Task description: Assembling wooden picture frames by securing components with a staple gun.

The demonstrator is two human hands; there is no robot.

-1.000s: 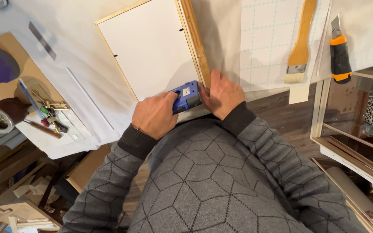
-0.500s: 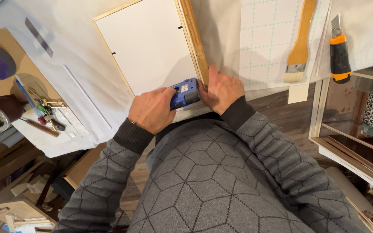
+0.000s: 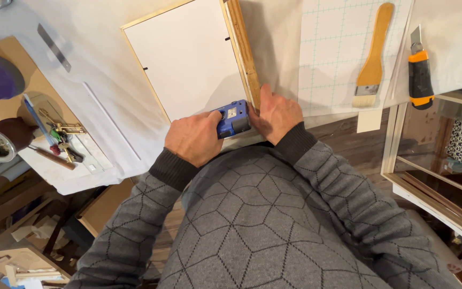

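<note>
White backing board in pale wood frame (image 3: 188, 64), upper centre, lying flat on my white-covered bench (image 3: 108, 107). Gridded cutting mat (image 3: 332, 48) upper right, brush (image 3: 371, 59) and orange-black knife (image 3: 420, 69) beside it. My left hand (image 3: 193, 138) curled around small blue tool (image 3: 232, 119), probably a point driver, pressed at frame's lower right corner. My right hand (image 3: 276, 113) flat, fingers extended along frame's right rail, gripping nothing.
</note>
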